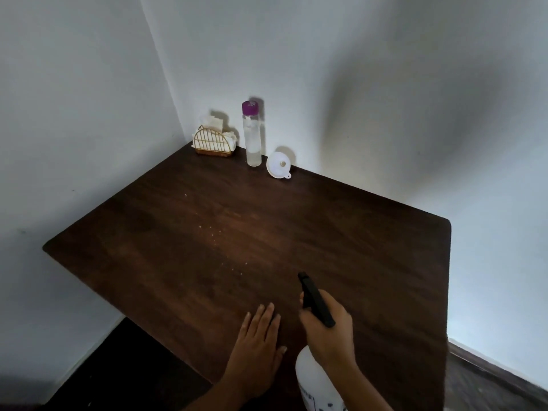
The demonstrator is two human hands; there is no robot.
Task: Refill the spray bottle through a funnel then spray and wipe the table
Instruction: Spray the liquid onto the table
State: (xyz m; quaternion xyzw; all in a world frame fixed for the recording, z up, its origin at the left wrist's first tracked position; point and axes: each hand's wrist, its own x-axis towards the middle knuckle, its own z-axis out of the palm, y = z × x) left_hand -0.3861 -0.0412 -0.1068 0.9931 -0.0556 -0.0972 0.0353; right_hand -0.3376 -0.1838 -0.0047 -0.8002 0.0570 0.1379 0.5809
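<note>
My right hand (329, 333) grips the neck of a white spray bottle (314, 381) with a black trigger head pointing up and away over the dark wooden table (370, 247). My left hand (258, 336) lies flat on the table beside it, fingers apart, holding nothing. At the far corner stands a tall clear bottle (252, 137) with a purple cap, partly filled with clear liquid. A white funnel (278, 165) lies on its side to the right of that bottle. Small pale crumbs or droplets (216, 232) dot the table's middle.
A gold wire holder with white napkins (214, 140) sits in the far corner against the white walls. The table's left and right edges drop to a dark floor. The walls meet behind the tall bottle.
</note>
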